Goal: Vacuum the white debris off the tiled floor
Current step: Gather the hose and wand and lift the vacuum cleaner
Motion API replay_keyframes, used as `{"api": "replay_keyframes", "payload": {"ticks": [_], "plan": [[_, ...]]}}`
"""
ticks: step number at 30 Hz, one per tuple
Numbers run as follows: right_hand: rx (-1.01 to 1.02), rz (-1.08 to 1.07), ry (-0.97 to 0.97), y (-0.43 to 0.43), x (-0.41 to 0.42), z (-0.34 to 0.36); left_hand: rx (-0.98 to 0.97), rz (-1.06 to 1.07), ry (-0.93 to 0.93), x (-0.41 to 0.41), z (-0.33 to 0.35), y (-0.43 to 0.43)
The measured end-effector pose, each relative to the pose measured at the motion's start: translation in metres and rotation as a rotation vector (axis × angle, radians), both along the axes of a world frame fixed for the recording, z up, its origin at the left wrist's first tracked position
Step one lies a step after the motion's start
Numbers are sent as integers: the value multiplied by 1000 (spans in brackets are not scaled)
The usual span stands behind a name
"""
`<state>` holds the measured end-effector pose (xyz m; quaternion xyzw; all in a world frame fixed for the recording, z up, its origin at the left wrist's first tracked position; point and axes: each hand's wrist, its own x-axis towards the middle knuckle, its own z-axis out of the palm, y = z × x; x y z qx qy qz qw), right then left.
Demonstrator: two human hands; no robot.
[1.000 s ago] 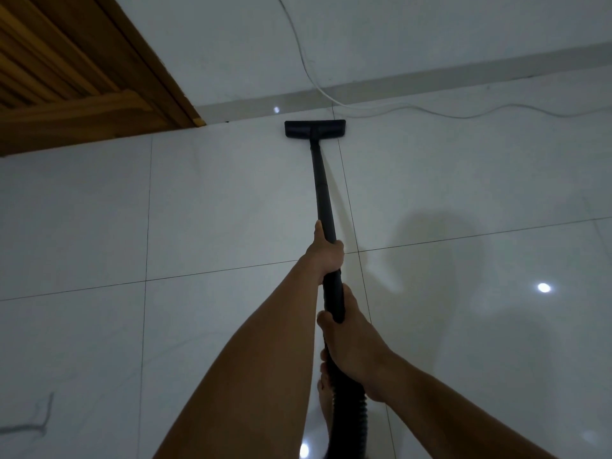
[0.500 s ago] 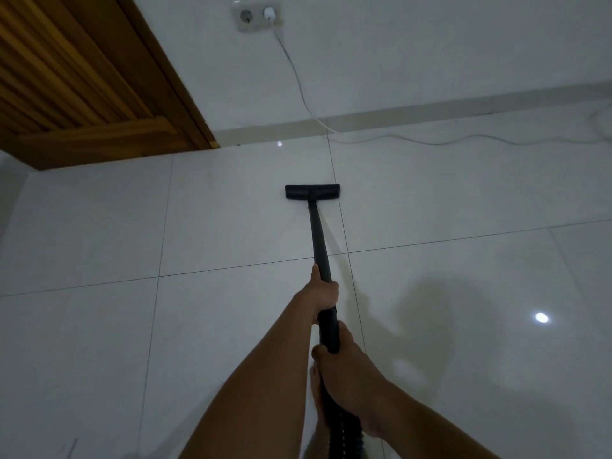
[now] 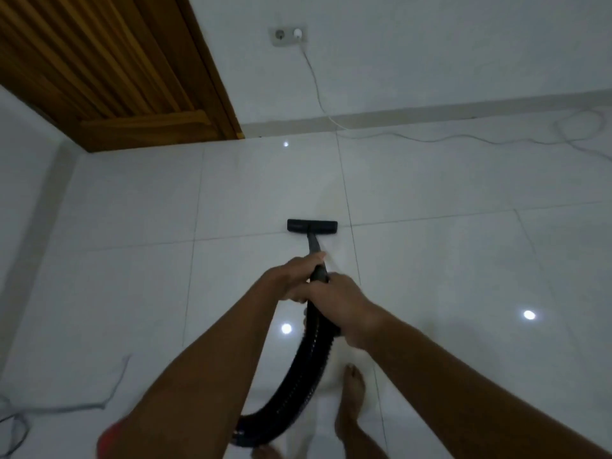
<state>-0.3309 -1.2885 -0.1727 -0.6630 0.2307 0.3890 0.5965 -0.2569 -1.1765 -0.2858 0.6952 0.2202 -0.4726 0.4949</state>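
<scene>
A: Well, where is the floor head (image 3: 312, 225)?
B: Flat on the tiled floor (image 3: 132, 293), across a grout line (image 3: 231, 238), well short of the wall (image 3: 430, 44).
A: And the hands?
B: Both are wrapped round the black wand (image 3: 313, 246). The left hand (image 3: 291, 276) grips it further along, nearer the head. The right hand (image 3: 344, 306) closes on it just behind, touching the left, where the ribbed hose (image 3: 308, 369) begins. The hose curves down past a bare foot (image 3: 352, 392).
A: The debris?
B: Can't tell it from the pale tiles.
</scene>
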Motion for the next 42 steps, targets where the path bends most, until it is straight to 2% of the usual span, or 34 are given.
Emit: {"api": "replay_keyframes", "payload": {"ticks": [2,7,11,13,17,21,24,28,32,36,42], "plan": [[-61,29,-84,23,-16,21,-48,0,4,-24,32,28],[-46,24,-142,80,-63,63,-84,-15,-103,-93,78,118],[125,-23,-194,130,-101,89,-54,-15,-248,-176,136,208],[147,52,-274,159,-118,99,-4,-42,-360,-226,148,262],[-80,436,-545,218,-144,106,101,65,-431,-314,151,349],[-335,558,-780,269,-161,114,208,-28,-414,-368,138,406],[-414,573,-911,315,-165,116,153,-33,-364,-383,115,435],[-412,560,-1008,371,-175,117,-14,155,-370,-384,97,451],[-386,505,-1040,416,-189,119,21,286,-457,-373,91,466],[-365,436,-1049,459,-203,125,-7,313,-517,-365,78,488],[-394,210,-1070,524,-232,133,-78,274,-580,-361,58,529]]}}
